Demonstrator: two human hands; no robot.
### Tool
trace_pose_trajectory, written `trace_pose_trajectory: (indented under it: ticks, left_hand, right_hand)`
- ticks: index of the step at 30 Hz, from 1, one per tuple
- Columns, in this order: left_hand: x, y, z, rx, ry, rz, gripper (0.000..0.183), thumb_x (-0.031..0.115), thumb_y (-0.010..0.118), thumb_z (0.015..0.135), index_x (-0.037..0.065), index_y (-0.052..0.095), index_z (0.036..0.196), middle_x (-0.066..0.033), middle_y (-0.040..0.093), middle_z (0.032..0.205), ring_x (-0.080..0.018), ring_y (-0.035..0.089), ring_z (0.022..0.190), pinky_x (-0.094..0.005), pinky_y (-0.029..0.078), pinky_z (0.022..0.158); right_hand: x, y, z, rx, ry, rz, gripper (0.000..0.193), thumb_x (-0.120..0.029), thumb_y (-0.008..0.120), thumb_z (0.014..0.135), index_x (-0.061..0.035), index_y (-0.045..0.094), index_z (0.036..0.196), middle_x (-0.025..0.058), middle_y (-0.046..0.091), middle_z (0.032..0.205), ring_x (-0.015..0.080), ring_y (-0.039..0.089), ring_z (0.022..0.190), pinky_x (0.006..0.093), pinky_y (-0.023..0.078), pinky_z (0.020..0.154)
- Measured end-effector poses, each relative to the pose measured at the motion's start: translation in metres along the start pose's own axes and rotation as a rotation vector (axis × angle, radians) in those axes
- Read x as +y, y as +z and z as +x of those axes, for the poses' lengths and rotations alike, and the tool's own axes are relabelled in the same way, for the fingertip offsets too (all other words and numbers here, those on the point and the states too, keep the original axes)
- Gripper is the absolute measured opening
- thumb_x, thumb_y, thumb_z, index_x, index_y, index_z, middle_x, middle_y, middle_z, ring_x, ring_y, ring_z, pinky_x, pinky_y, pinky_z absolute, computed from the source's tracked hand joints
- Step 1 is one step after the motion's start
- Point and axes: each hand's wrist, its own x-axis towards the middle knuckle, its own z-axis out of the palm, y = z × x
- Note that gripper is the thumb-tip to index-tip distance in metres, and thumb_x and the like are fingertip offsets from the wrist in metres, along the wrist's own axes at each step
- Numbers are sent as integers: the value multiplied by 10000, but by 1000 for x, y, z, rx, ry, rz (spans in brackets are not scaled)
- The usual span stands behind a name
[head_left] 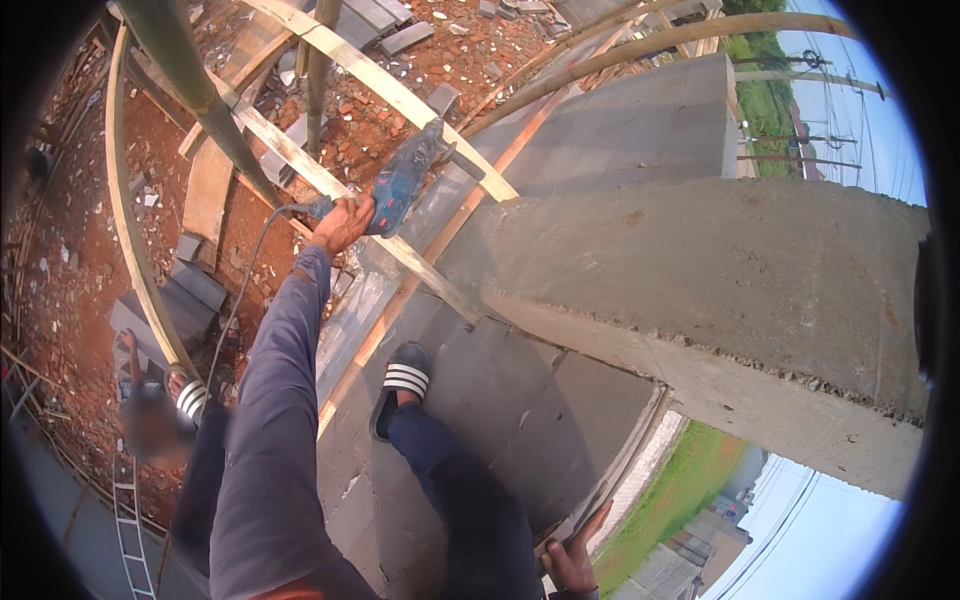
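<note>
My left hand (pixel 345 225), at the end of an outstretched arm, is wrapped round the rear handle of a blue and black rotary hammer drill (pixel 398 185). A grey cable (pixel 245 280) trails from the tool down toward my leg. The drill is held over pale timber battens, near a grey block wall; whether its tip touches anything I cannot tell. At the lower right, my right hand (pixel 573 562) grips the edge of the grey block wall (pixel 540 410), its fingers partly hidden. One foot in a black and white striped slide sandal (pixel 405 380) rests on that wall.
A thick concrete beam (pixel 700 280) juts in from the right. Bamboo poles (pixel 190 80) and timber battens (pixel 375 80) cross the left and top. Far below lie red rubble ground (pixel 70 270), stacked grey blocks (pixel 180 300), a ladder (pixel 130 520) and another person (pixel 155 420).
</note>
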Motion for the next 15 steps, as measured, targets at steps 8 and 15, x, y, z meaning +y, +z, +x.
trace_pose_trajectory:
  ticks: [8,15]
  left_hand:
    - [-1,18,-1,-206,-337,-175,484,208,594,906,149,449,1364,-55,503,1251,-235,552,1113,-440,433,960]
    - [-6,-2,-7,-232,-437,-199,548,230,568,937,131,412,1453,-78,435,1442,-348,428,1320,-555,338,1091]
  right_hand:
    - [52,-15,-15,13,244,109,886,-393,629,954,-182,70,1608,83,586,952,151,533,794,295,482,661]
    - [18,-7,17,245,-345,-417,1148,-522,665,882,24,-99,1543,276,-16,1491,371,50,1389,452,147,1117]
